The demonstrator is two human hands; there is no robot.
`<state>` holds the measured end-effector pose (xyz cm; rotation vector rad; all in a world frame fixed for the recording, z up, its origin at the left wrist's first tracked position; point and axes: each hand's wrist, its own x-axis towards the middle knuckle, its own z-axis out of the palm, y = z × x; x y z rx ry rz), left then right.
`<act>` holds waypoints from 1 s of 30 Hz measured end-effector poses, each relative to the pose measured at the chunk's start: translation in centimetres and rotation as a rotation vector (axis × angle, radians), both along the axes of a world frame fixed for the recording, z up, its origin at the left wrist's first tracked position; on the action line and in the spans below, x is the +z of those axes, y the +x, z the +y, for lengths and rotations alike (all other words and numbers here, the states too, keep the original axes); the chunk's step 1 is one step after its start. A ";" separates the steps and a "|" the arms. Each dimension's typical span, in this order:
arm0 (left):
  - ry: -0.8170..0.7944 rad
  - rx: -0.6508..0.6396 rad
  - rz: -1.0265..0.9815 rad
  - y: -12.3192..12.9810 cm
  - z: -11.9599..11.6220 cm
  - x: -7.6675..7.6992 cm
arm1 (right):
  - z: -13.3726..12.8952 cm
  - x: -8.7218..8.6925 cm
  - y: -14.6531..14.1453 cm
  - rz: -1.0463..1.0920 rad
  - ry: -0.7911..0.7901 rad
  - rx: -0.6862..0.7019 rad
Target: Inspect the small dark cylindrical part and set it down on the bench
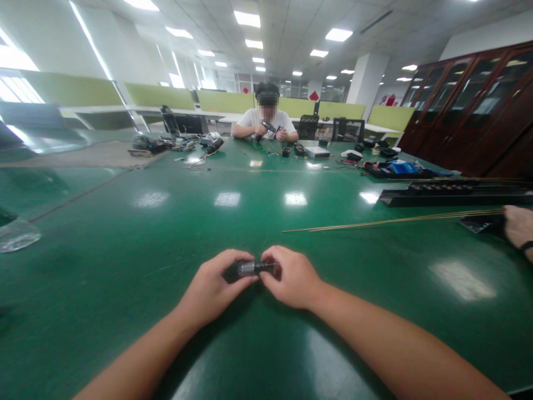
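Observation:
A small dark cylindrical part with a silver-grey band (247, 269) lies crosswise between my two hands, just above or on the green table (125, 289). My left hand (219, 283) is curled round its left end, thumb below and fingers above. From the right, my right hand (291, 278) pinches the thin black end of the same part with thumb and index finger. The far left end of the part is in shadow inside my left hand. What lies within my right palm is too blurred to name.
Thin brass-coloured rods (375, 223) run to another person's hand (518, 225) at the right edge. Behind them lie long black channels (449, 195). Across the table a person (268, 119) holds a tool among scattered electronics. A clear plastic object (19, 236) sits far left.

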<state>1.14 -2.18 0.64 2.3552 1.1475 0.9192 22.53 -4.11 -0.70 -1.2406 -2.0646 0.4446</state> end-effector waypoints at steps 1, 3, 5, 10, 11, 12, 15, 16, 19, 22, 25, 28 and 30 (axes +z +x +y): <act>0.000 -0.008 0.002 0.0 0.0 0.0 | 0.0 0.0 0.0 -0.002 0.005 0.005; 0.001 -0.023 0.001 0.0 0.1 -0.1 | 0.1 -0.1 0.0 -0.008 0.012 0.020; 0.004 -0.027 -0.003 0.1 0.2 -0.2 | 0.2 -0.2 0.0 -0.010 0.018 0.035; -0.017 0.007 -0.003 0.0 0.2 -0.5 | 0.4 -0.5 0.1 0.019 0.044 0.055; -0.023 0.019 -0.002 0.0 0.2 -0.6 | 0.5 -0.5 0.1 0.028 0.051 0.058; -0.029 0.031 -0.002 -0.1 0.2 -0.6 | 0.5 -0.6 0.2 0.036 0.055 0.061; -0.043 0.063 0.002 -0.1 0.3 -0.7 | 0.7 -0.7 0.3 0.048 0.058 0.058; -0.049 0.071 0.003 -0.1 0.4 -0.7 | 0.8 -0.7 0.3 0.050 0.056 0.053; -0.064 0.090 -0.002 -0.1 0.5 -0.6 | 1.0 -0.8 0.4 0.054 0.044 0.039; -0.066 0.099 -0.006 -0.1 0.6 -0.6 | 1.2 -0.8 0.5 0.054 0.030 0.035; -0.059 0.101 -0.003 -0.1 0.5 -0.6 | 1.2 -0.8 0.5 0.054 0.032 0.033; -0.048 0.099 0.002 -0.2 0.6 -0.6 | 1.1 -0.8 0.4 0.057 0.035 0.033; -0.042 0.098 0.007 -0.3 0.7 -0.6 | 1.1 -0.7 0.4 0.057 0.032 0.033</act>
